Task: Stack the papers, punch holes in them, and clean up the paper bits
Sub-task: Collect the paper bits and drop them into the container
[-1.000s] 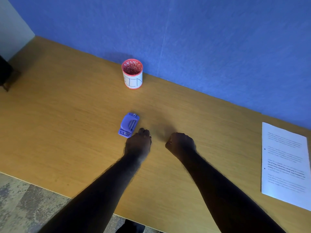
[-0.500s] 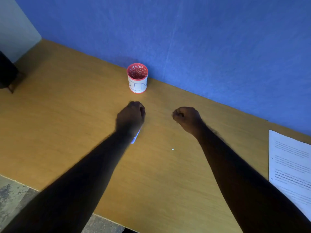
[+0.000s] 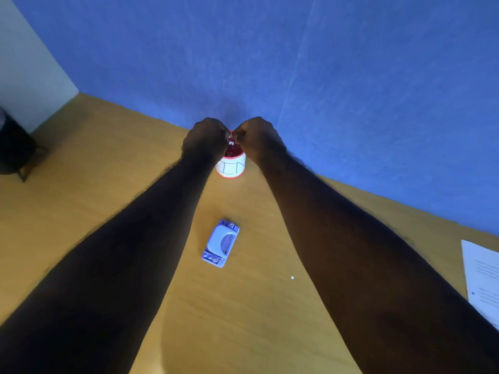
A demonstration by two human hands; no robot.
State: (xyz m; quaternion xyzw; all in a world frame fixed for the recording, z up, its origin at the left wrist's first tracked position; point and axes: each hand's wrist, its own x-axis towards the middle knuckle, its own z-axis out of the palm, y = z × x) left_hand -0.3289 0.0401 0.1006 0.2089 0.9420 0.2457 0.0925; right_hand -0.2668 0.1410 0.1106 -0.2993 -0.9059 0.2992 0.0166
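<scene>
My left hand (image 3: pixel 206 140) and my right hand (image 3: pixel 256 136) are held close together over the red-rimmed white cup (image 3: pixel 232 166) near the blue wall. Both have fingers pinched together, and a couple of small white paper bits (image 3: pixel 231 143) show between them above the cup's mouth. The blue hole punch (image 3: pixel 221 242) lies on the wooden desk (image 3: pixel 81 201) between my forearms, untouched. One white paper bit (image 3: pixel 292 278) rests on the desk right of the punch. The printed papers (image 3: pixel 482 276) lie at the right edge, partly cut off.
A blue partition wall (image 3: pixel 297 63) runs along the desk's far edge. A dark object (image 3: pixel 13 147) stands past the desk's left end. The desk's near edge is hidden under my arms.
Both fists moved away from me, from beside the hole punch up to the cup, and came together over its mouth. The punch, briefly covered by my left arm, lies uncovered again.
</scene>
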